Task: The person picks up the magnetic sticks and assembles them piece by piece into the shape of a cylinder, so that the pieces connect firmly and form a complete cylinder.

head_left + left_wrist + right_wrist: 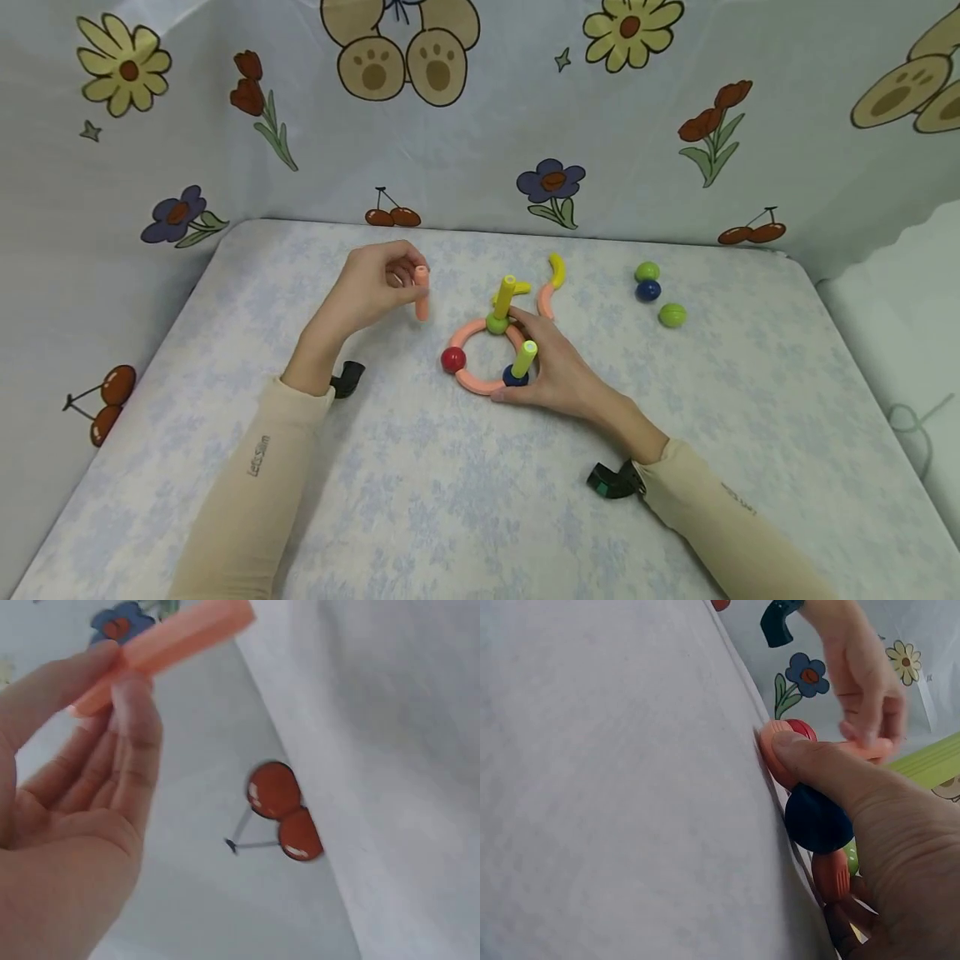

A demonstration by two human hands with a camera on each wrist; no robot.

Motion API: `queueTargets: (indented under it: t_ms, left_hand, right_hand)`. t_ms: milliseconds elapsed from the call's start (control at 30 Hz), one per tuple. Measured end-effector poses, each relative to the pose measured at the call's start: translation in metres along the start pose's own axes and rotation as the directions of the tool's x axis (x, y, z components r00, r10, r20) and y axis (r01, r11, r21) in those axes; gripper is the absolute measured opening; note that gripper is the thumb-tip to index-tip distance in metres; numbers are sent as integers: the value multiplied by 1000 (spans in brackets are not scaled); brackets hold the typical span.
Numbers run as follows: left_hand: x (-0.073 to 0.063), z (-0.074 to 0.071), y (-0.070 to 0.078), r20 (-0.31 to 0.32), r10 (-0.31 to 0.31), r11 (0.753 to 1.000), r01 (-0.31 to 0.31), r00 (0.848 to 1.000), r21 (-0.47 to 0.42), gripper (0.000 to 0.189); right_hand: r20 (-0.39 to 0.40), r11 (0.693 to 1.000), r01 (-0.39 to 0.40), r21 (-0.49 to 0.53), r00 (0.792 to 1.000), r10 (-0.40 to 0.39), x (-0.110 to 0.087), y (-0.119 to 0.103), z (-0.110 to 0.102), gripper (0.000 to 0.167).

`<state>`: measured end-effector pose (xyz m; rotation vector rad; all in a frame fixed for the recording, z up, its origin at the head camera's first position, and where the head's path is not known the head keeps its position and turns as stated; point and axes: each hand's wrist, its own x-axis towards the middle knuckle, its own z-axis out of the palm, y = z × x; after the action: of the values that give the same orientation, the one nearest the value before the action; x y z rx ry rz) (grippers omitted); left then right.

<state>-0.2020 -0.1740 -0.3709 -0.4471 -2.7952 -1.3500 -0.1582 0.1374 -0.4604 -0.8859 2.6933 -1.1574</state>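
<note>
My left hand (378, 279) pinches a straight pink stick (422, 302) between thumb and fingertips, upright above the table. The left wrist view shows the same pink stick (187, 641) close up. A ring of curved pink pieces (474, 384) lies on the table, joined by a red ball (453, 359), a green ball (497, 323) and a dark blue ball (514, 377). From the green ball rises a yellow stick (505, 297); a lime stick (525, 359) stands in the blue one. My right hand (558, 371) grips the ring's right side, thumb on a pink piece (778, 754).
Behind the ring lie a curved yellow piece (521, 288) and another yellow piece (557, 271) touching a curved pink piece (545, 301). Farther right are two green balls (672, 315) and a blue ball (648, 290). A patterned cloth (465, 158) hangs along the table's back edge.
</note>
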Motion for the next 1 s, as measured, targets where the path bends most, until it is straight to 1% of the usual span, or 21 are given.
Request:
queueTargets:
  t_ms: [67,133,233,300,333,400,500,533,600,700,800,833,1000]
  left_hand:
    - [-3,2,13,21,67,997,-67,998,-40,21]
    - [-6,4,23,37,135,989,-132,990,-65,20]
    - [-10,5,34,69,224,972,-218,972,-86,19]
    - [-11,7,37,115,263,963,-254,958,-86,17]
    - [-11,8,37,153,272,962,-263,950,-78,15]
    - [-11,12,35,244,260,966,-253,934,-60,14]
    - [-7,21,30,380,202,978,-208,903,-26,14]
    - [-6,25,28,413,182,981,-195,892,-11,15]
    - [-4,31,25,460,138,987,-159,877,8,16]
    - [-3,38,22,503,97,991,-130,859,30,16]
    - [-2,42,20,527,75,993,-115,847,42,15]
    - [-2,42,19,530,75,993,-115,844,42,15]
    - [-3,44,16,527,103,989,-142,843,35,17]
  right_hand:
    - [1,1000,-10,0,1000,10,1,-1,0,119]
    - [-1,1000,-23,0,1000,23,1,-1,-1,120]
    - [-9,1000,-25,0,1000,25,3,-2,0,120]
    - [-13,1000,-23,2,1000,23,3,-1,0,119]
    - [-14,1000,-22,2,1000,22,3,-1,0,119]
    - [-14,1000,-23,5,1000,24,3,0,0,119]
    - [-13,1000,-25,11,1000,25,3,0,0,118]
    - [-12,1000,-24,12,1000,25,2,1,0,118]
    - [-12,1000,-25,15,1000,25,2,1,0,118]
    - [-16,1000,-14,15,1000,14,2,1,0,118]
    - [-26,1000,0,14,1000,1,2,2,0,118]
    - [-30,1000,7,14,1000,-7,2,2,0,118]
    - [-36,1000,22,15,999,-21,2,2,0,118]
